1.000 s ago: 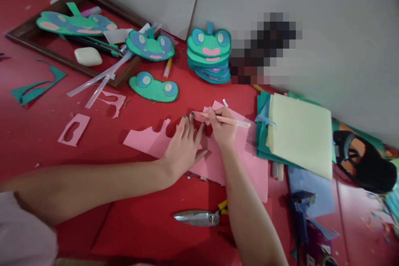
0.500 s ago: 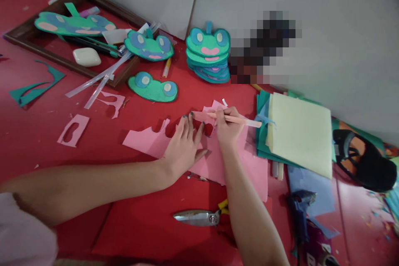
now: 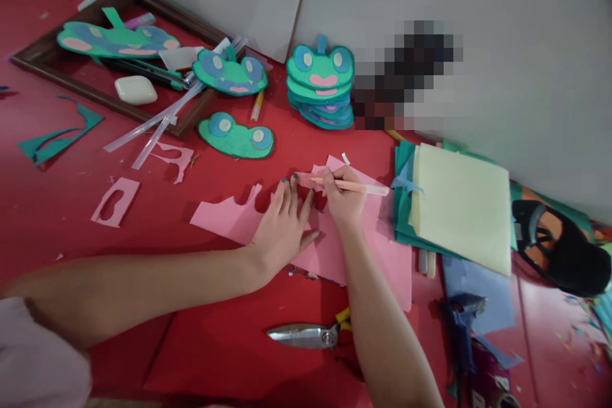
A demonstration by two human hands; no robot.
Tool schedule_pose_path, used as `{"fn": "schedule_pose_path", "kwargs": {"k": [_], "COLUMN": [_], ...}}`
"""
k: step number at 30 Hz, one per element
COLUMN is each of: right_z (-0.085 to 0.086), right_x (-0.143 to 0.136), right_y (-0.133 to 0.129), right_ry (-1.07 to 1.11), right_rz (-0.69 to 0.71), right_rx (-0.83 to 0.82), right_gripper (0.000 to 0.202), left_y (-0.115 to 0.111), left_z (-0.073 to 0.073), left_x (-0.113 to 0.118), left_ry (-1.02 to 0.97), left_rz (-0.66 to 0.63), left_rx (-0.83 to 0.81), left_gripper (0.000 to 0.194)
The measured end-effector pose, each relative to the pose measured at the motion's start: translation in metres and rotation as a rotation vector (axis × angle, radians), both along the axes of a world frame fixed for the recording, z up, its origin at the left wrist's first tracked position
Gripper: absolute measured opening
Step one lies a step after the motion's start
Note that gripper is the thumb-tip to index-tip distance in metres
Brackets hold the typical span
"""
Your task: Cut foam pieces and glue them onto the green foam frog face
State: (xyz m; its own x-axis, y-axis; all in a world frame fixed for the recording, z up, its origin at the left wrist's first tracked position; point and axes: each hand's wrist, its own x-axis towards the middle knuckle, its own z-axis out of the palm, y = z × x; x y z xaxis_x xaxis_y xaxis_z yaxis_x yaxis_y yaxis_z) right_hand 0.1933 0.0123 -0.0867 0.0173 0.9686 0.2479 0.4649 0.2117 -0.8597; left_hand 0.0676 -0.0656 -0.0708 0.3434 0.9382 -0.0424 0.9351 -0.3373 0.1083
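My left hand (image 3: pixel 282 220) lies with its fingers spread on a pink sheet (image 3: pixel 382 255) that has cut-out edges, its fingertips by a small pink piece (image 3: pixel 303 179). My right hand (image 3: pixel 345 201) is closed round a peach-coloured pen (image 3: pixel 354 185), whose tip points left and meets the small piece beside my left fingertips. A green frog face (image 3: pixel 246 140) with two round blue eyes lies just beyond my hands. Scissors (image 3: pixel 303 335) with yellow handles rest below the sheet, partly hidden by my right forearm.
Frog faces are stacked (image 3: pixel 321 86) near the grey wall. A brown frame (image 3: pixel 62 86) holds more faces and an eraser (image 3: pixel 136 90). Foam sheets (image 3: pixel 463 204), a blue glue gun (image 3: pixel 461 325) and a black cap (image 3: pixel 568 255) are at the right. Pink scraps (image 3: pixel 127 194) lie left.
My right hand and the pen have shifted slightly left along the small pink piece. My left hand keeps its place on the sheet.
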Motion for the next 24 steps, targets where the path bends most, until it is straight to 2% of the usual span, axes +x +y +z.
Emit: {"fn": "schedule_pose_path", "kwargs": {"k": [11,17,24], "right_z": [0.0017,0.0015,-0.0013], "right_x": [0.0015,0.0001,0.0006], "right_y": [-0.0014,-0.0017,-0.0002], "right_ry": [-0.010,-0.018,-0.030], "right_rz": [-0.062,-0.002,-0.043], "right_rx": [0.007,-0.032,0.013], "right_gripper": [0.035,0.032,0.036], "left_y": [0.0005,0.0003,0.0007], "left_z": [0.0015,0.0001,0.0003], "left_x": [-0.0005,0.0000,-0.0004], "left_ry": [0.003,-0.040,-0.032], "left_rz": [-0.009,0.003,-0.004], "left_rx": [0.015,-0.002,0.007], "left_gripper": [0.075,0.075,0.075]}}
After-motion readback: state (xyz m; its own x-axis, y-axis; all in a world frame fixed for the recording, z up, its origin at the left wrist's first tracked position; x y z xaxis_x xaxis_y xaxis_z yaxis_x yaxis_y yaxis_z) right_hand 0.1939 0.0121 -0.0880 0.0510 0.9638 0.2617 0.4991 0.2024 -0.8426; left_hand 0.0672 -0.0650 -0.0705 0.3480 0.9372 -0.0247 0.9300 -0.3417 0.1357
